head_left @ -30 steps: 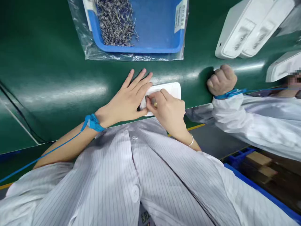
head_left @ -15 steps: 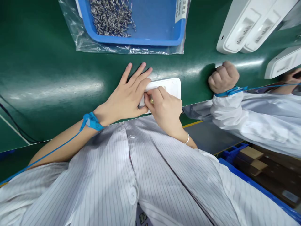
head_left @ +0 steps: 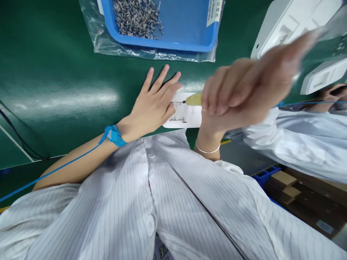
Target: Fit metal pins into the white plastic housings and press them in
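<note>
While the green surface (head_left: 54,72) spreads wide, a blue tray (head_left: 184,25) of small metal parts sits behind. The blurred right hand (head_left: 244,94), raised, grips a yellowish tool (head_left: 193,99), hiding part of the white casing (head_left: 184,117) beneath the flat, open left hand (head_left: 154,106).

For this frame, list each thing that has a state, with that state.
left hand: flat, fingers spread, pressing on the white panel
white panel: lying flat on the green belt
right hand: raised, blurred, gripping a yellowish tool
yellowish tool: tip pointing at the panel
blue tray: open, holding small metal parts
</note>
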Demonstrator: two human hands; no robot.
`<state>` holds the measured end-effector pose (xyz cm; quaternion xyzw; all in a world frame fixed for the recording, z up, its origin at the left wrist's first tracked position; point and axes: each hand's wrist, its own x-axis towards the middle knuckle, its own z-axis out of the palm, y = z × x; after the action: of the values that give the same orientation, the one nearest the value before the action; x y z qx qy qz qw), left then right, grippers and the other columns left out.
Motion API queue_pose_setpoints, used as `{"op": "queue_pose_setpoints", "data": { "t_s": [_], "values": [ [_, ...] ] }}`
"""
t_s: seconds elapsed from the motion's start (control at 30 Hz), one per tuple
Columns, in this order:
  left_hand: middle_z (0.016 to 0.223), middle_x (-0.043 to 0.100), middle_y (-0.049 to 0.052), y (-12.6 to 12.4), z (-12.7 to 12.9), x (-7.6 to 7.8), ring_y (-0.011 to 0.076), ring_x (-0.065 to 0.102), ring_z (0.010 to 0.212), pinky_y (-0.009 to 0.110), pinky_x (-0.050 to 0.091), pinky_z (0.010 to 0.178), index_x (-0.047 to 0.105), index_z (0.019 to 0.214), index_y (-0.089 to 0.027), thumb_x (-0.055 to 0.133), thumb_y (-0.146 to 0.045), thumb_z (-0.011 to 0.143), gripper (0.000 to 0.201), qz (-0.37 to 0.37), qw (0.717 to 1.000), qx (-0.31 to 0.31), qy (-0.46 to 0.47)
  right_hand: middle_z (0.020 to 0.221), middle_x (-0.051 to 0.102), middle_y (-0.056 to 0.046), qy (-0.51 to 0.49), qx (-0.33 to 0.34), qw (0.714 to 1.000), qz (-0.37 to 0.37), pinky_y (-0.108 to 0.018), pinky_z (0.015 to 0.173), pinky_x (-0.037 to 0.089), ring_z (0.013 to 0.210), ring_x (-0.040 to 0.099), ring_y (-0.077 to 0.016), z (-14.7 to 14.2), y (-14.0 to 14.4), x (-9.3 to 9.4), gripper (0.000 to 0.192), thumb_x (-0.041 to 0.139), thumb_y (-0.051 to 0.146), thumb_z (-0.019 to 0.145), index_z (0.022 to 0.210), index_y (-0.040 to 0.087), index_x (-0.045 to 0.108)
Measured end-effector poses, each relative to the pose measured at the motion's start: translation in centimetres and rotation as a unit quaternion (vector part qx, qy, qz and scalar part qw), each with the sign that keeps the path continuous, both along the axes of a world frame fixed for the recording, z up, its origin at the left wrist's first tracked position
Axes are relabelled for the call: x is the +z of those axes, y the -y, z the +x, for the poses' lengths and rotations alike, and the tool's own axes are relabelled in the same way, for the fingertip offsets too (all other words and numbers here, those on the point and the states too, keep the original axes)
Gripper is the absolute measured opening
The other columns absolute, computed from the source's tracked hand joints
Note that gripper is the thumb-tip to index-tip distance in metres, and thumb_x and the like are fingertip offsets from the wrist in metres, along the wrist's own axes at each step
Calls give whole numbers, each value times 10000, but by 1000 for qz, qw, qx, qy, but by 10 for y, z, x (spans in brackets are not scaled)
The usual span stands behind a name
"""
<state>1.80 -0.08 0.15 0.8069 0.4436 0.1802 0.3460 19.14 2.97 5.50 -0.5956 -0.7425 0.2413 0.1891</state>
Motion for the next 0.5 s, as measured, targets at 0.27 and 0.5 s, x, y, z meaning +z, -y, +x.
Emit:
{"op": "queue_pose_setpoints", "data": {
  "t_s": [0.27,0.5],
  "values": [
    [1632,326,57,0,3,-3,310,104,1570,608,36,1288,425,1470,-196,397,-276,981,496,17,1000,7,-17,413,196,34,-374,-108,920,43,-354,398,301,341,268,-142,-35,-9,-20,638,139,781,918,555,283,305],
    [1619,354,50,1,4,-2,306,121,1568,604,28,1284,425,1467,-218,385,-318,1000,480,2,1000,3,-8,434,182,29,-359,-199,909,74,-347,431,293,363,255,-126,-57,-2,-3,570,253,648,963,547,259,231]
  ]
}}
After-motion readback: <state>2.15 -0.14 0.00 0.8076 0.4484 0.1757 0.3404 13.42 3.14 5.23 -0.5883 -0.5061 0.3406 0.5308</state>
